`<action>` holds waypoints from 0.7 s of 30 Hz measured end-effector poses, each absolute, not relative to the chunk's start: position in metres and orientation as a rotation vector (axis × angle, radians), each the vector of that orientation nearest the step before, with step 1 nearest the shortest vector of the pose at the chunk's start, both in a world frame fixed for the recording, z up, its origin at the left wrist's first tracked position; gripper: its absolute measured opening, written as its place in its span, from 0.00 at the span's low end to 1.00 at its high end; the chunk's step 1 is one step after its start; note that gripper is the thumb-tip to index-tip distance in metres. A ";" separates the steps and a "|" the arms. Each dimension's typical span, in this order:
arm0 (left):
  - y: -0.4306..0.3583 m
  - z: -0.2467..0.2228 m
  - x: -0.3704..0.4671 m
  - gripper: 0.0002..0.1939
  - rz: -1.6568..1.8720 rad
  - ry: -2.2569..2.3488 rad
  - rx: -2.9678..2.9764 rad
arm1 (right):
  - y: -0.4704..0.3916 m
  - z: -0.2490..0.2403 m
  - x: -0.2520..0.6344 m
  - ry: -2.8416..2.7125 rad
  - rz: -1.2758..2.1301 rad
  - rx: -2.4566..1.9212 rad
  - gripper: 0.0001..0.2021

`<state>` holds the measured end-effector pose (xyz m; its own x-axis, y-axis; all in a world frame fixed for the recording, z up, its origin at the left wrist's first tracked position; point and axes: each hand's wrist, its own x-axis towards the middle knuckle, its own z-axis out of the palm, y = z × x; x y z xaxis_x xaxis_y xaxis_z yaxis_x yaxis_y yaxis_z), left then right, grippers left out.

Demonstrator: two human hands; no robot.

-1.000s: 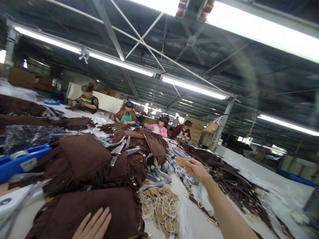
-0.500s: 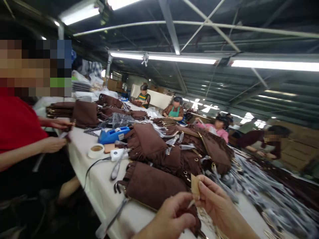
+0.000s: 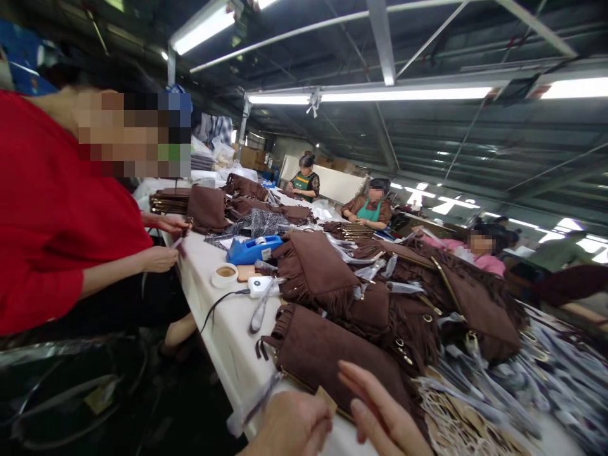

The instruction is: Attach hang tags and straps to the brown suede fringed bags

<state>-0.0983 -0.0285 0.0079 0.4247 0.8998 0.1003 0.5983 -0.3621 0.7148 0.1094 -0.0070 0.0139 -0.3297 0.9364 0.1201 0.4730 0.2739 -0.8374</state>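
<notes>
My left hand (image 3: 295, 419) is at the bottom, its fingers closed on a small tan paper tag (image 3: 327, 400) that sticks out past the fingertips. Just right of it, my right hand (image 3: 382, 411) has its fingers stretched out and apart, holding nothing. Both hands are over the near edge of a brown suede-like bag (image 3: 332, 348), which lies flat with fringe at its left end and a zip along its front edge. Beside my right hand lies a heap of tan tags with white strings (image 3: 458, 415).
More brown fringed bags (image 3: 316, 266) and plastic-wrapped straps (image 3: 536, 373) cover the white table (image 3: 223, 342). Toward its left edge are a blue tape dispenser (image 3: 254, 250), a tape roll (image 3: 224, 275) and a white corded box (image 3: 260, 286). A person in red (image 3: 71, 234) stands close at left; others sit beyond.
The tag was between both hands, gripped by my right fingers; now it is at my left fingers, lower and further left. My right hand has opened. The view has swung left.
</notes>
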 end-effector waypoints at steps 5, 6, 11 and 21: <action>-0.030 0.025 -0.122 0.12 0.792 1.227 1.983 | -0.012 0.004 0.066 -2.071 1.298 -1.082 0.29; -0.028 0.025 -0.130 0.11 0.835 1.242 1.936 | -0.009 0.003 0.062 -2.128 1.262 -1.083 0.27; -0.012 0.005 -0.167 0.16 0.855 1.682 1.780 | 0.006 0.001 0.053 -2.157 1.193 -1.187 0.29; 0.020 -0.013 -0.161 0.18 0.819 1.611 2.213 | 0.020 -0.004 0.056 -1.932 1.380 -1.192 0.29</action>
